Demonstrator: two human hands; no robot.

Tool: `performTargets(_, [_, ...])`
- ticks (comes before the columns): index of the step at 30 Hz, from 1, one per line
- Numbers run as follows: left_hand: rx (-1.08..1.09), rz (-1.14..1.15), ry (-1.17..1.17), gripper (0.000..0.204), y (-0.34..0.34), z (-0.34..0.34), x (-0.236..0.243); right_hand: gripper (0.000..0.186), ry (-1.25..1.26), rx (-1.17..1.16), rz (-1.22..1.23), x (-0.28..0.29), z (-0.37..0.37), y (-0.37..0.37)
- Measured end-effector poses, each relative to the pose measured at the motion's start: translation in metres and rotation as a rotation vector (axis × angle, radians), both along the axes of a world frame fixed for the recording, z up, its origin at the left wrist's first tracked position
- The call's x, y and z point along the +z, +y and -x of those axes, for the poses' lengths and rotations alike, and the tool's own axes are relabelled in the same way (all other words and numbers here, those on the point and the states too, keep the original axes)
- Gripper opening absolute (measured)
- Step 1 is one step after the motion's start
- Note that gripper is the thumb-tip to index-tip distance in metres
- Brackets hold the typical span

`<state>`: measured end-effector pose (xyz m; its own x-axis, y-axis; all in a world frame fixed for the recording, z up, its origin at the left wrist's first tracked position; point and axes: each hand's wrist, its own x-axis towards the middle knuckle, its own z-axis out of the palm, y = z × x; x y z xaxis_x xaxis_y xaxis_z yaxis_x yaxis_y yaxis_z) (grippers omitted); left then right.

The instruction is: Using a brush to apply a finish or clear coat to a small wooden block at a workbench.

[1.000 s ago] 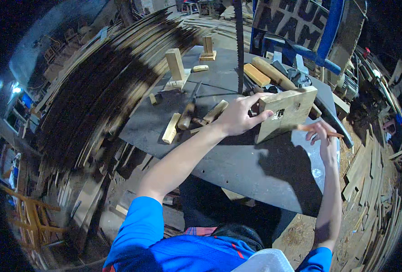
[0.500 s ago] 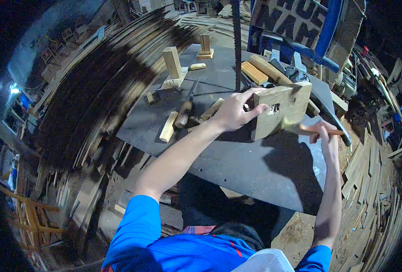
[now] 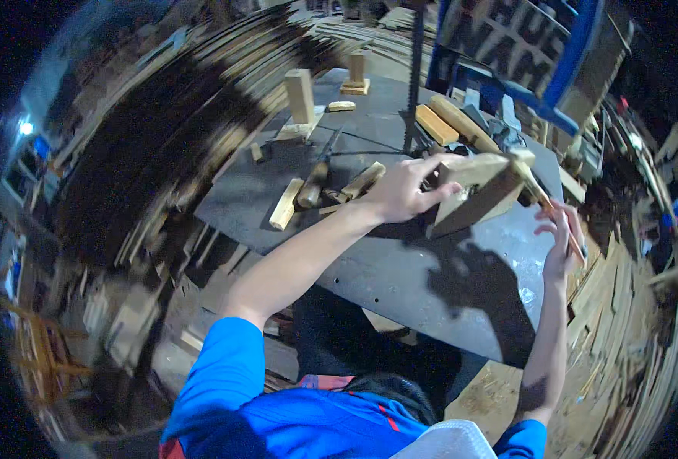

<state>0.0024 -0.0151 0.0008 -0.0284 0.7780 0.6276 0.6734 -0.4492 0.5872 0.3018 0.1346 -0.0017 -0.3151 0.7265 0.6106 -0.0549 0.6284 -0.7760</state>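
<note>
My left hand (image 3: 415, 190) grips a thick, pale wooden block (image 3: 486, 200) by its left end, thumb on the near face and fingers behind. The block is held up above the dark tabletop (image 3: 339, 264), with its near face mostly in shadow. Between the fingers of my right hand (image 3: 562, 232) is a slim brush (image 3: 536, 188) with a reddish handle end. Its pale bristle head meets the block's upper right corner, blurred by motion. Whether anything coats the bristles, I cannot tell.
Left of the block lie a wooden-handled chisel (image 3: 313, 182) and small offcuts (image 3: 286, 204). Two wooden pieces stand upright farther back, one a tall post (image 3: 300, 96). A saw blade (image 3: 415, 76) rises behind, near an orange-yellow block (image 3: 436, 124). Lumber stacks (image 3: 163, 130) flank the table.
The brush has moved from the block's broad face up to its upper right corner. The block has turned, its face now darker. My right hand has tilted, with the handle pointing down to the right.
</note>
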Motion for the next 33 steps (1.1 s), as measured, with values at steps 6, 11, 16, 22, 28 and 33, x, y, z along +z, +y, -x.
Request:
performTargets(6, [0.058, 0.028, 0.155, 0.056, -0.013, -0.013, 0.002, 0.043, 0.143, -0.172, -0.057, 0.007, 0.007, -0.013])
performTargets(11, [0.051, 0.010, 0.194, 0.054, -0.022, -0.016, 0.015, 0.046, -0.028, -0.127, -0.203, -0.005, 0.021, -0.012])
performTargets(16, [0.132, 0.103, 0.275, 0.063, -0.045, -0.014, 0.033, 0.046, -0.185, 0.027, -0.280, -0.010, 0.033, -0.007])
performTargets(22, [-0.020, 0.053, -0.166, 0.015, -0.184, -0.003, 0.026, 0.043, -0.205, 0.037, -0.297, 0.015, 0.039, -0.006])
performTargets(28, [0.166, 1.021, -0.916, 0.038, -0.309, 0.060, -0.153, 0.043, -0.085, 0.522, -0.384, -0.011, 0.068, 0.048])
performTargets(33, [0.575, 0.760, -0.873, 0.042, -0.283, 0.081, -0.442, 0.043, -0.213, 0.774, -0.297, -0.066, 0.160, -0.208])
